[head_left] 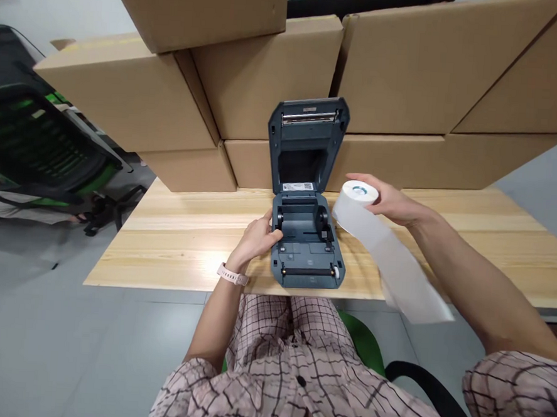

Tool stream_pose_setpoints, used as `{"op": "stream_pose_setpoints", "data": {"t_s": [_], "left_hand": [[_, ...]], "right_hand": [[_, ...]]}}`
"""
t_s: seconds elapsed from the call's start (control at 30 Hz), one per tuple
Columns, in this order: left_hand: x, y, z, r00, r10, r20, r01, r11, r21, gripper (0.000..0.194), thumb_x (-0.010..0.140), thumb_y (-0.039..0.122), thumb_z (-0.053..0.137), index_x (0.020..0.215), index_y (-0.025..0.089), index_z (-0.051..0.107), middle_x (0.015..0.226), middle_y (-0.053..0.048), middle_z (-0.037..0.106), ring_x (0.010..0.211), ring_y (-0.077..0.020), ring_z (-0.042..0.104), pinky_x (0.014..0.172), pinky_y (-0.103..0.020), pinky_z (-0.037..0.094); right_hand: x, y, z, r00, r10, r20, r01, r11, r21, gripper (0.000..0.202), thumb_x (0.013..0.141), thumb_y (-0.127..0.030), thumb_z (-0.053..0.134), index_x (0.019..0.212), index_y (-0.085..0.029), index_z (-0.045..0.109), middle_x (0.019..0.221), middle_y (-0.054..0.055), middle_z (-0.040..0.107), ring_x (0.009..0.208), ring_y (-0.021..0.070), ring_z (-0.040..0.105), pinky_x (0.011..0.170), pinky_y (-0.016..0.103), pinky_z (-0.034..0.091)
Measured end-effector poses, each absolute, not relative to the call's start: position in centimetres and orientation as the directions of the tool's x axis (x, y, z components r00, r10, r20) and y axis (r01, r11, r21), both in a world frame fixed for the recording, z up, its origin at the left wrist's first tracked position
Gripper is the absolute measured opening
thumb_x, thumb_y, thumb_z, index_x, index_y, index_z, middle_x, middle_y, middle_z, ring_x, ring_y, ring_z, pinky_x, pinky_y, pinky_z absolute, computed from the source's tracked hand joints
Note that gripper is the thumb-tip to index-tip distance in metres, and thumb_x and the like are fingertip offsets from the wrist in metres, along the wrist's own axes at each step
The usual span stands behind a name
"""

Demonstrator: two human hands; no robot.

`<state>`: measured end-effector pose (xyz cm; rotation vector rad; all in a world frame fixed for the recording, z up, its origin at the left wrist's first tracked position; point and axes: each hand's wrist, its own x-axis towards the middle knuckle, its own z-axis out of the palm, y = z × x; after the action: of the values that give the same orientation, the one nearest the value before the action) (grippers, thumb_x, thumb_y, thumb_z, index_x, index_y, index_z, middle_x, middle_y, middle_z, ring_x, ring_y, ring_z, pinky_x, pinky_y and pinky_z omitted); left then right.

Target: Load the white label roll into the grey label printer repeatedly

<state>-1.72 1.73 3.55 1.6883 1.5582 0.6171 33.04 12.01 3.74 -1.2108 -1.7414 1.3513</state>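
Note:
A dark grey label printer [306, 254] sits on the wooden table with its lid raised, so its inner bay and front roller show. My left hand [258, 237] grips the printer's left side, thumb over the rim and fingers mostly hidden behind the wall. In my right hand [389, 201] is a roll of white labels [354, 204], held just right of the printer with its core facing up. A long loose strip hangs from the roll toward me and reaches past the table's front edge.
Stacked cardboard boxes [395, 77] line the back of the wooden table [162, 252]. One box [210, 9] juts out at the upper left. A black and green office chair [41, 144] stands on the floor at left.

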Motion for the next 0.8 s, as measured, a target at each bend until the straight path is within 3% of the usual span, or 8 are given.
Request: {"op": "stream_pose_setpoints", "data": {"t_s": [0.1, 0.2, 0.3, 0.37, 0.53, 0.67, 0.73, 0.8], "left_hand": [[-1.7, 1.8, 3.3, 0.142, 0.981, -0.132, 0.607, 0.019, 0.794, 0.061, 0.079, 0.025, 0.056, 0.139, 0.017, 0.064, 0.059, 0.005, 0.055, 0.057, -0.0183, 0.05, 0.061, -0.029, 0.032], [-1.7, 1.8, 3.1, 0.14, 0.983, -0.116, 0.593, 0.011, 0.805, 0.061, 0.079, 0.025, 0.056, 0.139, 0.016, 0.065, 0.059, 0.006, 0.054, 0.057, -0.017, 0.048, 0.06, -0.028, 0.031], [-1.7, 1.7, 3.0, 0.139, 0.985, -0.106, 0.586, 0.004, 0.81, 0.062, 0.079, 0.024, 0.056, 0.14, 0.016, 0.065, 0.058, 0.006, 0.053, 0.056, -0.0163, 0.047, 0.06, -0.028, 0.031], [-1.7, 1.7, 3.0, 0.143, 0.985, -0.1, 0.582, -0.002, 0.813, 0.064, 0.08, 0.024, 0.056, 0.142, 0.015, 0.063, 0.059, 0.006, 0.053, 0.056, -0.0158, 0.046, 0.06, -0.028, 0.031], [-1.6, 1.6, 3.0, 0.137, 0.986, -0.098, 0.58, 0.001, 0.815, 0.064, 0.079, 0.025, 0.056, 0.142, 0.014, 0.064, 0.058, 0.007, 0.049, 0.055, -0.0154, 0.043, 0.058, -0.028, 0.029], [-1.5, 1.5, 3.0, 0.138, 0.986, -0.09, 0.562, -0.003, 0.827, 0.068, 0.08, 0.026, 0.056, 0.146, 0.013, 0.062, 0.061, 0.007, 0.051, 0.056, -0.015, 0.043, 0.059, -0.028, 0.03], [-1.5, 1.4, 3.0, 0.132, 0.986, -0.098, 0.557, 0.008, 0.83, 0.069, 0.08, 0.026, 0.055, 0.148, 0.014, 0.061, 0.06, 0.007, 0.051, 0.056, -0.0149, 0.043, 0.059, -0.028, 0.03], [-1.5, 1.4, 2.9, 0.127, 0.986, -0.107, 0.554, 0.018, 0.832, 0.07, 0.08, 0.026, 0.055, 0.149, 0.014, 0.061, 0.057, 0.008, 0.048, 0.055, -0.0151, 0.042, 0.058, -0.028, 0.029]], "right_hand": [[31.7, 13.0, 1.1, -0.337, 0.937, -0.091, 0.252, -0.003, -0.968, 0.112, 0.055, -0.04, 0.1, 0.157, -0.025, 0.055, 0.135, 0.011, 0.077, 0.124, 0.0336, 0.074, 0.11, 0.048, 0.06], [32.0, 12.7, -0.3, -0.346, 0.924, -0.164, 0.252, -0.077, -0.965, 0.119, 0.058, -0.041, 0.101, 0.163, -0.028, 0.047, 0.149, 0.013, 0.071, 0.138, 0.0365, 0.068, 0.119, 0.055, 0.054], [35.3, 10.5, -1.0, -0.363, 0.921, -0.138, 0.168, -0.081, -0.983, 0.099, 0.075, -0.049, 0.094, 0.162, -0.039, 0.048, 0.17, 0.009, 0.054, 0.156, 0.0332, 0.053, 0.129, 0.057, 0.044], [38.3, 8.2, -1.4, -0.334, 0.934, -0.126, 0.109, -0.094, -0.99, 0.079, 0.084, -0.051, 0.088, 0.156, -0.043, 0.055, 0.172, 0.006, 0.052, 0.159, 0.0313, 0.05, 0.132, 0.057, 0.04], [41.0, 2.9, -2.2, -0.381, 0.903, -0.2, 0.22, -0.122, -0.968, 0.073, 0.08, -0.05, 0.093, 0.147, -0.041, 0.066, 0.168, 0.006, 0.056, 0.163, 0.0341, 0.042, 0.13, 0.057, 0.043], [38.7, 1.7, -2.9, -0.329, 0.915, -0.232, 0.319, -0.124, -0.94, 0.064, 0.076, -0.061, 0.093, 0.128, -0.027, 0.079, 0.156, 0.014, 0.066, 0.149, 0.039, 0.058, 0.125, 0.057, 0.047], [38.0, 1.6, -2.8, -0.327, 0.914, -0.24, 0.267, -0.154, -0.951, 0.059, 0.074, -0.064, 0.094, 0.115, -0.023, 0.081, 0.137, 0.016, 0.077, 0.128, 0.037, 0.073, 0.112, 0.053, 0.057], [37.7, 1.4, -1.7, -0.406, 0.901, -0.153, 0.122, -0.113, -0.986, 0.056, 0.074, -0.065, 0.094, 0.11, -0.024, 0.082, 0.116, 0.014, 0.083, 0.108, 0.0325, 0.08, 0.097, 0.046, 0.064]]}}
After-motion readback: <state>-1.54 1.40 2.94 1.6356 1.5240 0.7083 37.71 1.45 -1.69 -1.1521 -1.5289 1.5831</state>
